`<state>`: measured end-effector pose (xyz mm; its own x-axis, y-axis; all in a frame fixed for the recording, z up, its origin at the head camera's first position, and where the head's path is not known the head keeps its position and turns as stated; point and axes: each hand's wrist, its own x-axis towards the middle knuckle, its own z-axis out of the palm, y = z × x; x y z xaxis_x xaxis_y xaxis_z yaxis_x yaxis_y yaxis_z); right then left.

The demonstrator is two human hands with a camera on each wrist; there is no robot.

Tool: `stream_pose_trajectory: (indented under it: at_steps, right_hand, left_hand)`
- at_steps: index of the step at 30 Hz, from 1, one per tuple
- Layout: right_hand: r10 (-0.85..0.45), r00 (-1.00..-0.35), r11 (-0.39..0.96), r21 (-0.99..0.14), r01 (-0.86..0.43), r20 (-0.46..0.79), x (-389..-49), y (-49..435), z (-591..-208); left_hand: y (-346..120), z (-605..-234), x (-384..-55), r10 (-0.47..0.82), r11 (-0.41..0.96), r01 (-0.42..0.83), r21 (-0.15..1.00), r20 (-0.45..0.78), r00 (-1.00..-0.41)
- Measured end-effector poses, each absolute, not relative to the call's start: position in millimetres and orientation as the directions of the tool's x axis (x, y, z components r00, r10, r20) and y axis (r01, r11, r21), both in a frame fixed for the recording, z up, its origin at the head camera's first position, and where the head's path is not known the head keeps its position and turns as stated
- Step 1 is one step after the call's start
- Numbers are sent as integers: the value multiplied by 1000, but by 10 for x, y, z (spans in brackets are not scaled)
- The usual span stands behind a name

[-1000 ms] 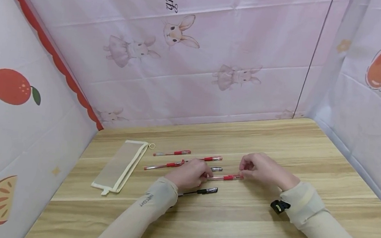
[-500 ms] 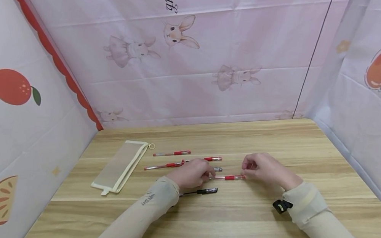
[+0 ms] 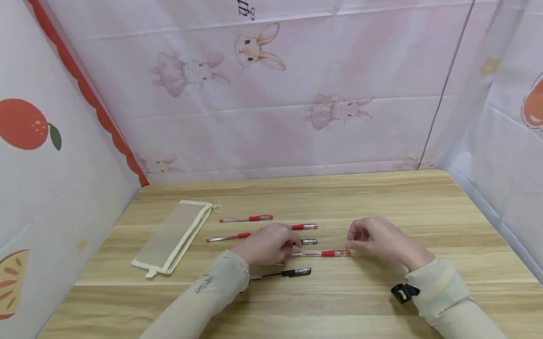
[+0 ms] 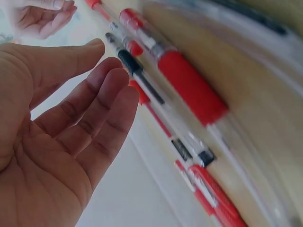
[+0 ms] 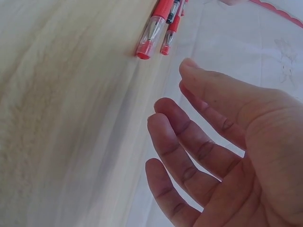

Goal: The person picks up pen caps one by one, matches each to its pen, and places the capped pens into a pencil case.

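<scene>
A red gel pen (image 3: pixel 327 253) with a clear barrel lies on the wooden table between my two hands. My left hand (image 3: pixel 266 245) hovers at its left end; in the left wrist view the loosely bent fingers (image 4: pixel 111 104) hold nothing. At the pen's right end is my right hand (image 3: pixel 387 242), its relaxed fingers (image 5: pixel 163 137) apart from the pen in the right wrist view. Beyond lie more red pens (image 3: pixel 247 219) and a dark-ended clear pen (image 3: pixel 310 241). A black pen (image 3: pixel 296 272) lies nearer me. The left hand partly hides several pens.
A cream-edged mesh zip pouch (image 3: pixel 208 212) lies flat on the left of the wooden table (image 3: pixel 359 331). Printed curtains (image 3: pixel 274 137) stand around its back and sides. A black strap piece (image 3: pixel 404 293) hangs at the right wrist.
The red pen between the hands has shifted slightly right since the first frame. My left hand has drawn back a little left from its end, and my right hand has edged right.
</scene>
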<state>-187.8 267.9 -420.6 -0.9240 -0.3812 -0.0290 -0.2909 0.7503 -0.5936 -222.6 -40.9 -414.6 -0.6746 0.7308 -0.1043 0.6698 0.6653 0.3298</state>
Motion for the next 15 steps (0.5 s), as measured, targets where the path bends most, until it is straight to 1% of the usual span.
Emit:
stream_pose_trajectory:
  at_steps: [5, 9, 12, 15]
  right_hand:
    - [-407, -914, 730, -607, -315, -14, -1921, 2613, -4188]
    - [-428, -904, 720, -606, -338, -5, -1975, 2531, -4143]
    - [-433, -901, 725, -596, -345, -6, -2025, 2442, -4093]
    - [-439, -898, 734, -581, -352, -11, -2100, 2322, -4049]
  left_hand:
    - [-607, -4060, -2239, 719, 664, 644, 380, -88, -690]
    - [-858, -3986, -2246, 690, 671, 613, 417, -48, -722]
    - [-1101, -3940, -2251, 639, 693, 574, 435, -3, -769]
    - [-1394, -3908, -2270, 571, 731, 529, 430, 37, -820]
